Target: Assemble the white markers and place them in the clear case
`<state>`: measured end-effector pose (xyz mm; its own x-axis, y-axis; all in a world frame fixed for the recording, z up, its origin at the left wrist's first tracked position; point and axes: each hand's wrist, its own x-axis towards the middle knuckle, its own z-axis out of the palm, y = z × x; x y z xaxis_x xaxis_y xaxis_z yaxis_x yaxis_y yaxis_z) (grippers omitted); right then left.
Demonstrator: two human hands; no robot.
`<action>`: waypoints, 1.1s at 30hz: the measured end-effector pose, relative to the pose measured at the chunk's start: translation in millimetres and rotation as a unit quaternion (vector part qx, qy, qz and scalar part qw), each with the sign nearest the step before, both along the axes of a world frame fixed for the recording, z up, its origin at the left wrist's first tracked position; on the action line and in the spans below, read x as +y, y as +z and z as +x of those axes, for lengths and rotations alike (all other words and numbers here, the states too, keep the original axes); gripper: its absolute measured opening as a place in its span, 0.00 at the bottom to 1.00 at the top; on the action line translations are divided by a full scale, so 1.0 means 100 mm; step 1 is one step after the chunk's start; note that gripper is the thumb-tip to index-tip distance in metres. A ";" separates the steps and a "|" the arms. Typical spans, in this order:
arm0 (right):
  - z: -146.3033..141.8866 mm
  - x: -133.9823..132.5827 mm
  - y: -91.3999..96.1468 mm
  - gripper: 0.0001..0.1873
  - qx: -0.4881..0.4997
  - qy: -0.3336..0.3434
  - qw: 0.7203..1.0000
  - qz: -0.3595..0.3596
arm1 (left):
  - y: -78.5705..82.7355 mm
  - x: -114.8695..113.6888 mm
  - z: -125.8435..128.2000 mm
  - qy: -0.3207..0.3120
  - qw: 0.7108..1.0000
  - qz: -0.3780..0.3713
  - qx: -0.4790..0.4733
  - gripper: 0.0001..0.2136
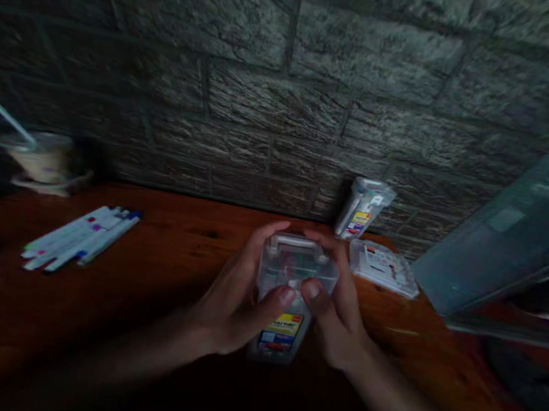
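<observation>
A clear plastic case (279, 339) with a yellow and blue label stands near the table's front. Its lidded top faces me, and both my hands wrap around it. My left hand (243, 295) grips the left side, thumb pressed on the front below the lid. On the right side, my right hand (337, 306) holds the case, its thumb tip close to the other one at the front catch. What the case contains is too dim to make out. The far fingers are partly hidden behind it.
Several white markers (83, 239) lie in a bunch at left on the wooden table (173, 253). Behind them stands a drink cup (43, 157) with a straw. A second clear case (364, 206) leans near the stone wall (248, 95), beside a flat clear pack (383, 267). A metal post (508, 214) rises at right.
</observation>
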<state>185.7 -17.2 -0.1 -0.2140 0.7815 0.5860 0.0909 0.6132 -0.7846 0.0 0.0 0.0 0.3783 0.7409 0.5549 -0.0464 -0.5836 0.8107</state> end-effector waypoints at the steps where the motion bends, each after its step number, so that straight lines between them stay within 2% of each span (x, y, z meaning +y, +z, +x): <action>1: 0.00 0.01 0.00 0.26 -0.005 0.010 1.000 -0.001 | -0.01 0.01 0.00 0.007 1.000 0.000 -0.007 0.29; 7: -0.01 0.04 -0.02 0.28 -0.023 0.013 0.999 0.018 | -0.04 0.00 0.01 0.026 0.999 -0.004 -0.023 0.26; 12: -0.06 0.05 0.00 0.29 0.004 0.010 1.000 0.012 | -0.06 0.01 0.00 -0.015 1.000 -0.008 -0.020 0.30; 18: -0.10 0.04 0.00 0.28 0.029 0.014 0.999 0.002 | -0.07 0.03 -0.01 -0.036 0.999 -0.011 -0.028 0.34; 26: 0.04 0.07 -0.04 0.27 -0.022 0.025 0.999 0.006 | -0.07 0.03 0.02 0.006 1.000 -0.014 -0.014 0.30; 29: 0.00 0.07 -0.04 0.27 -0.017 0.010 1.000 0.011 | -0.06 0.03 0.02 -0.003 1.000 -0.007 -0.008 0.33; 33: -0.07 0.06 -0.03 0.31 0.008 0.012 1.000 0.005 | -0.04 0.03 -0.01 -0.022 1.000 -0.009 0.006 0.36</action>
